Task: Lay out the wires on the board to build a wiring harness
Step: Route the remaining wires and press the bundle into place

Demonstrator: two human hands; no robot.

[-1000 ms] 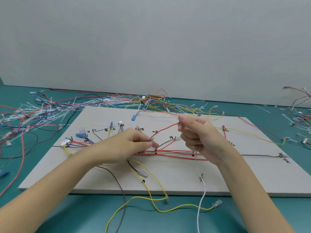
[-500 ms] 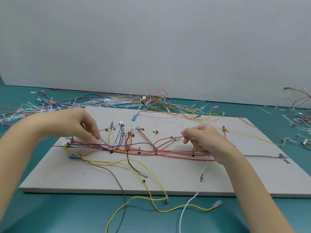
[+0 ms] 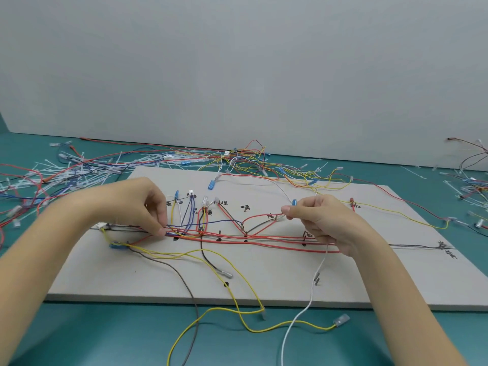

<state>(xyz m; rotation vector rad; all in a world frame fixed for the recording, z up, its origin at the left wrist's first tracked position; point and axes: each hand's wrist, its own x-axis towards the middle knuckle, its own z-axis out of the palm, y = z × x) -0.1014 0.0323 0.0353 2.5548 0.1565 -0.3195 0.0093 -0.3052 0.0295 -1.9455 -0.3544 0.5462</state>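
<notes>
While the red trunk bundle [image 3: 264, 239] lies across the middle of the board [image 3: 290, 291], its left end is pinched by the left hand [image 3: 137, 204]; a white wire [image 3: 314, 283] is pinched by the right hand [image 3: 324, 220]. Routed wires could be dragged off their marks if pulled.

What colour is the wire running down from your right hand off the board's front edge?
White wire, clearest in the head view, dropping from the right hand.
</notes>
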